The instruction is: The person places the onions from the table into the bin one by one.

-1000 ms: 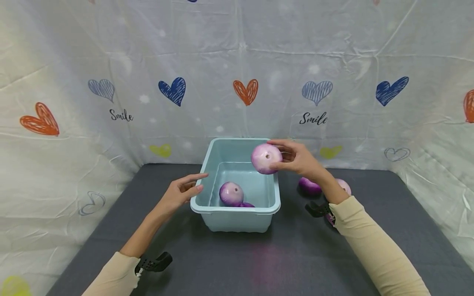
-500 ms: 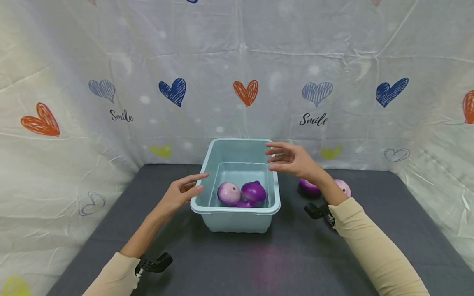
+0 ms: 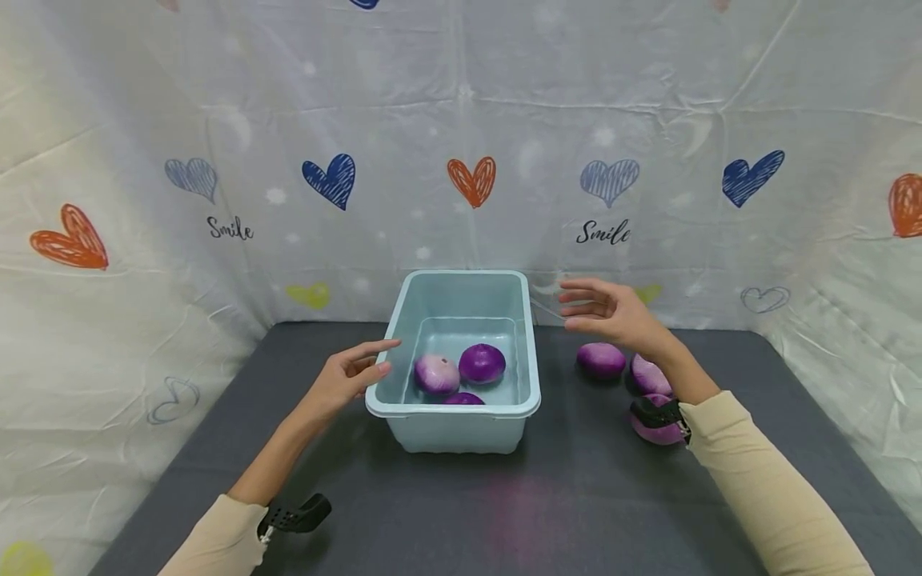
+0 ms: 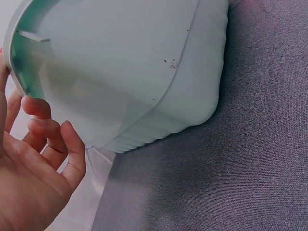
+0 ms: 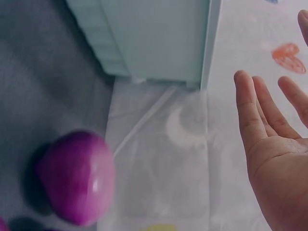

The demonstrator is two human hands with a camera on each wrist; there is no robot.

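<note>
A pale blue plastic basin [image 3: 461, 432] stands on the dark cloth. Inside it lie a pale pink-purple onion [image 3: 435, 374], a deep purple onion [image 3: 482, 363] and another purple onion [image 3: 464, 398], partly hidden by the front wall. My left hand [image 3: 353, 372] touches the basin's left rim with loosely bent fingers; the left wrist view has the fingertips against that rim. To the right of the basin, my right hand [image 3: 612, 314] hovers with fingers apart and nothing in it. Below it sits a purple onion [image 3: 601, 361], also seen in the right wrist view [image 5: 79, 178].
Two more onions lie on the right, one pale [image 3: 650, 374] and one nearer the front [image 3: 657, 434], partly covered by the black wrist strap [image 3: 654, 413]. Dark cloth [image 3: 432, 512] covers the table. A white curtain [image 3: 403, 96] with printed hearts hangs behind.
My right hand held an onion over the basin, then let it go; that onion now lies inside. The right hand has moved right, away from the basin. My left hand stayed at the rim.
</note>
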